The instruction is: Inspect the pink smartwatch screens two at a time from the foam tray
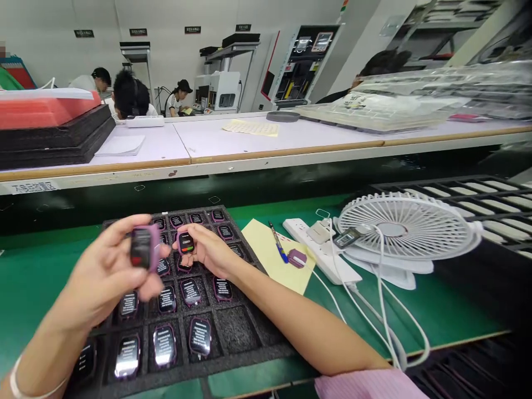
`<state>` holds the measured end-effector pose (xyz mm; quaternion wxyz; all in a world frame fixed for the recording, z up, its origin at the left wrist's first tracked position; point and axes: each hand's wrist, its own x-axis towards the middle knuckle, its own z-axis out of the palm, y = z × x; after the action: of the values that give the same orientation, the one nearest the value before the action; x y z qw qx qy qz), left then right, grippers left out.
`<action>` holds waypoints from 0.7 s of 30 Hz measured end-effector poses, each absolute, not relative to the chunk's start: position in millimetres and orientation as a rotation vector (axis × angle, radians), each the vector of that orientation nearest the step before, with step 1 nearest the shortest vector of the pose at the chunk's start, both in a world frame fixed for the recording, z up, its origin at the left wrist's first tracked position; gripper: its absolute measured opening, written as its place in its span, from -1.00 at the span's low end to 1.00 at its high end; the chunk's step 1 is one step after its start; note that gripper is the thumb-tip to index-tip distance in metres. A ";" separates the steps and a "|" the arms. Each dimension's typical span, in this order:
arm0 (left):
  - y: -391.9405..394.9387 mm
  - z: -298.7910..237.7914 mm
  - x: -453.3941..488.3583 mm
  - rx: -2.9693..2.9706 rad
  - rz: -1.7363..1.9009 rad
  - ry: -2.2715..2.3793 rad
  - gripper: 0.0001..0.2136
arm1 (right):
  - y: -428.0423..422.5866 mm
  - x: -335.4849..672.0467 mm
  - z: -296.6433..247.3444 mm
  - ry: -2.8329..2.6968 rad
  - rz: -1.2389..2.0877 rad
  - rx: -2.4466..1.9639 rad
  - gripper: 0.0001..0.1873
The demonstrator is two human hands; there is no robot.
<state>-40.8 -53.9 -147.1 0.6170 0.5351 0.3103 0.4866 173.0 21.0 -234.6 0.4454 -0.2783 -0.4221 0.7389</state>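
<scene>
Your left hand (pixel 106 266) is up over the black foam tray (pixel 245 332), fingers pinched around a purple watch body (pixel 143 247), its dark screen turned toward you and a bit blurred. Your right hand (pixel 208 249) hovers just beside it, fingertips gripping a second watch body (pixel 185 243) with coloured marks lit on its screen. The two pieces sit close together, not touching. Directly beneath both hands the tray holds rows of more purple watch bodies (pixel 191 291) face up in their pockets, with one empty pocket below your right forearm. Right of your right hand, on the green desk (pixel 33 277), lies a yellow sheet (pixel 270 257) with a blue pen (pixel 277 243) across it and another purple piece (pixel 296 257) at its edge. Farther right a white power strip (pixel 328 260) runs up to a white fan (pixel 405 230) lying face up.
</scene>
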 end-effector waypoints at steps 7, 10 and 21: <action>-14.9 -192.1 -10.2 1.180 1.194 0.983 -0.35 | 17.9 175.5 -233.4 -1.090 1.782 -0.669 -0.48; -11.6 -200.6 -13.4 1.172 1.198 1.018 -0.41 | 16.2 176.0 -235.0 -1.152 1.766 -0.651 -0.45; -10.5 -201.8 -12.9 1.104 1.214 0.962 -0.46 | 13.7 175.2 -231.4 -1.217 1.687 -0.595 -0.48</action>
<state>-12.9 -10.5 -201.8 0.5807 0.4726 0.4117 0.5196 175.2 13.7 -231.4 0.4696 -0.2427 -0.4966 0.6885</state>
